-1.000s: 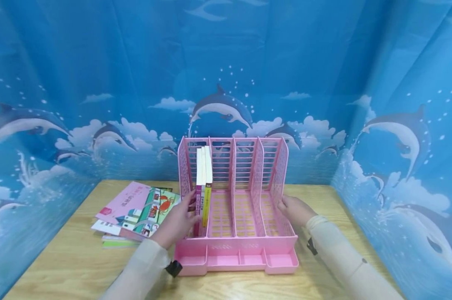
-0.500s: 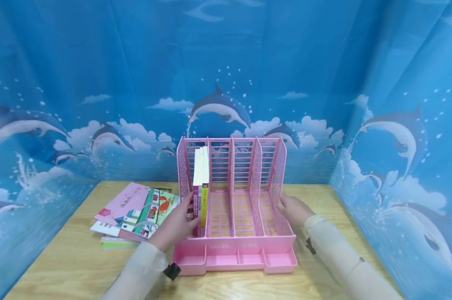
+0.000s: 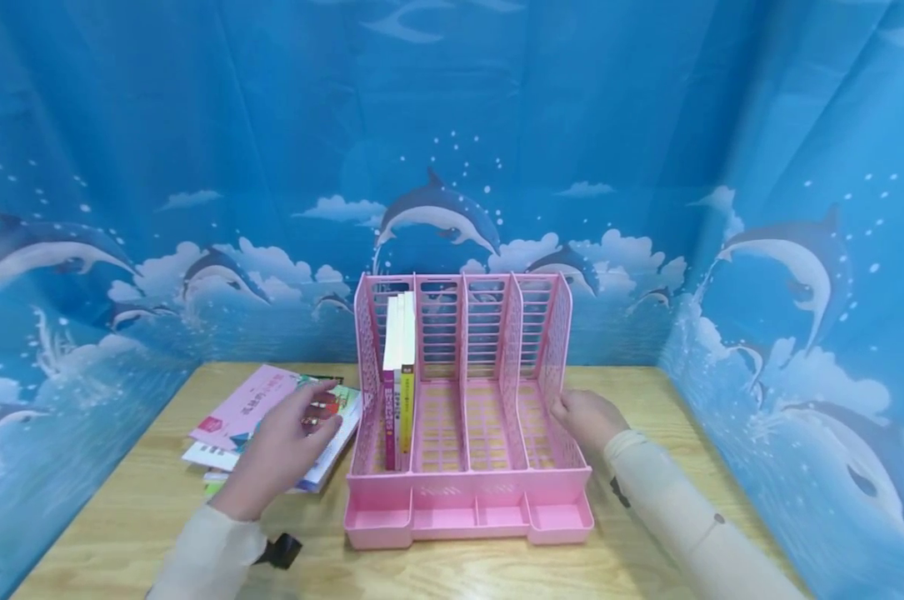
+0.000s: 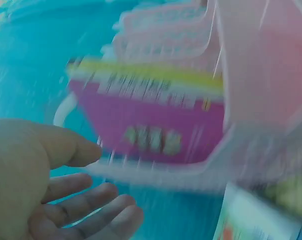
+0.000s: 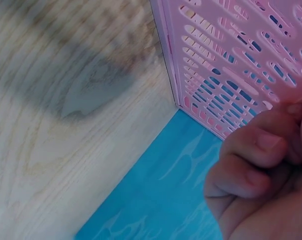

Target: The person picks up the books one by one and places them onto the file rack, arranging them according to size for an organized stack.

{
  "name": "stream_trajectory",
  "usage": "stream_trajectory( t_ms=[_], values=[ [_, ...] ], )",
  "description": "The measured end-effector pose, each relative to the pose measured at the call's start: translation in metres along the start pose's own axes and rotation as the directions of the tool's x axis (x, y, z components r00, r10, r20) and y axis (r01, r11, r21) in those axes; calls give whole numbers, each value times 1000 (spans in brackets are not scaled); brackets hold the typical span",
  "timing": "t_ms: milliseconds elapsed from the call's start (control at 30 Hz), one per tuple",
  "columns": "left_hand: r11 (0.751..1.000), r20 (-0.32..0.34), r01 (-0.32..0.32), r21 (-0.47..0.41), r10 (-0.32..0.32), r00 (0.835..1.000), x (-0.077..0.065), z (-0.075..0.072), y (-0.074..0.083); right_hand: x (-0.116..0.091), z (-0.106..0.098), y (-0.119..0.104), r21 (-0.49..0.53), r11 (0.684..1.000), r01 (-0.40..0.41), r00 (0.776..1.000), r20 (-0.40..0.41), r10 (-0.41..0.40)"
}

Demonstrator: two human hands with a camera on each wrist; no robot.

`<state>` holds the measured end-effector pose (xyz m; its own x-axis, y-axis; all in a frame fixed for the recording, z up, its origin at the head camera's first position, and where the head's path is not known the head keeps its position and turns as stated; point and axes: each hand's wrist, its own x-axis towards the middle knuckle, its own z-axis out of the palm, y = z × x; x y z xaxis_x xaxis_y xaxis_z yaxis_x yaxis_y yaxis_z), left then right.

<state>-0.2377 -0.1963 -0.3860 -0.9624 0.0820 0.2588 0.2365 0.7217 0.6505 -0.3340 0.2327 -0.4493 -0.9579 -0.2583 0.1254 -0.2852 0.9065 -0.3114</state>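
Note:
A pink file rack [image 3: 466, 493] with several slots stands on the wooden table [image 3: 114, 525]. Three books [image 3: 397, 367] stand upright in its leftmost slot. My left hand [image 3: 290, 437] hovers with straight fingers over a pile of flat books [image 3: 234, 410] left of the rack, holding nothing. The left wrist view is blurred: it shows the open left hand [image 4: 71, 200] near the magenta and yellow books [image 4: 151, 130] and the rack [image 4: 261, 75]. My right hand [image 3: 581, 418] holds the rack's right side wall. Up close, the right hand [image 5: 261, 165] has its fingers curled against the rack's lattice wall [image 5: 226, 60].
A blue dolphin-print curtain [image 3: 452, 150] closes in the table at the back and both sides. The rack's front tray [image 3: 496, 521] has small shallow compartments. Bare wood [image 5: 66, 125] lies to the right of the rack.
My left hand has let go of the books in the leftmost slot and moved left over the flat pile. The right hand has stayed on the rack's right wall.

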Motion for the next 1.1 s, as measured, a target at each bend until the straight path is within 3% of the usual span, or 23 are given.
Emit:
stream_trajectory(
  t_ms=[100,167,233,367,533,600,700,833,900,967,1100],
  values=[
    [996,-35,8,87,-5,999,-5,-24,-19,-1,0,-1,-8,1000,-5,1000,-3,5],
    [987,-25,66,147,-64,998,-7,-39,-34,0,0,-1,-8,1000,-8,1000,-1,8],
    [964,13,154,216,-160,987,-8,-51,-51,0,1,-1,-1,1000,-18,1000,2,18],
    [886,96,301,353,-354,930,-9,-66,-90,0,1,0,7,999,-34,999,13,34],
    [815,111,364,450,-455,884,-14,-66,-131,-2,0,-1,20,999,-45,999,21,44],
    [799,95,394,455,-483,870,-16,-63,-140,-2,-1,-3,20,999,-40,999,18,40],
    [768,48,475,428,-545,837,-17,-61,-149,-3,-2,-4,25,999,-38,999,25,37],
    [719,35,583,378,-640,767,-15,-61,-157,-3,-1,-4,24,999,-45,999,20,45],
    [712,70,602,362,-665,744,-15,-60,-161,-2,0,-3,19,999,-44,999,15,44],
    [720,109,601,348,-667,737,-15,-60,-165,-1,0,-3,12,999,-39,999,16,39],
    [745,143,579,330,-646,750,-11,-57,-169,0,1,-3,2,999,-36,999,24,36]
  ],
)
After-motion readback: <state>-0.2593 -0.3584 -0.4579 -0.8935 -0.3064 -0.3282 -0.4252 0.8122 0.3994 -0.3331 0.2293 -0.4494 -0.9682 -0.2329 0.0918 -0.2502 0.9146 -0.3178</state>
